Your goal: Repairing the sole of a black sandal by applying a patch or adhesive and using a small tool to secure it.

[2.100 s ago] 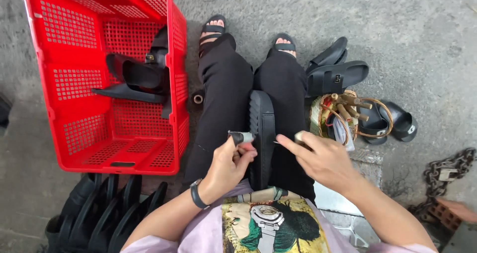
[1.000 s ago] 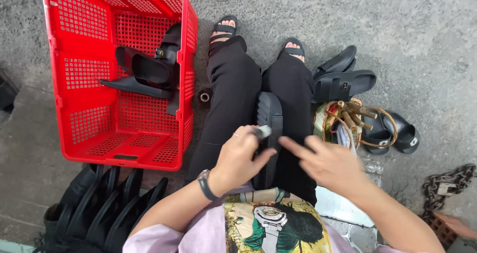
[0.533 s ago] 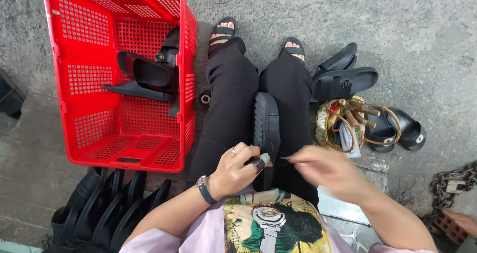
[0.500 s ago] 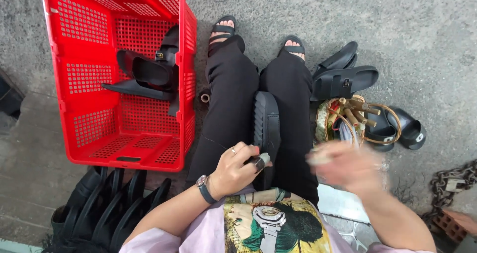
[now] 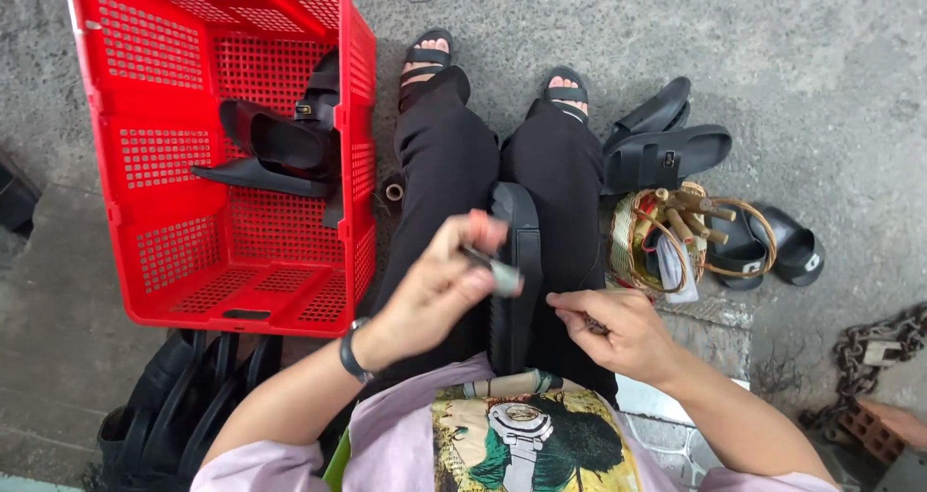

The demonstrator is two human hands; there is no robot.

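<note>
I sit with legs stretched out, and a black sandal (image 5: 517, 251) lies between my thighs on my lap. My left hand (image 5: 439, 284) is raised above it and pinches a small grey tube-like tool (image 5: 497, 275) between thumb and fingers. My right hand (image 5: 618, 328) rests on my right thigh beside the sandal, fingers curled around something small and dark that I cannot make out.
A red plastic crate (image 5: 145, 164) with black sandals (image 5: 275, 149) stands on the left. More black sandals (image 5: 666, 144) and a small woven basket (image 5: 676, 231) lie on the right. A stack of black sandals (image 5: 179, 410) sits at lower left, a rusty chain (image 5: 869, 347) at right.
My left hand has lifted with the tool. My right hand swept out to the right, then came back onto my thigh with fingers curled.
</note>
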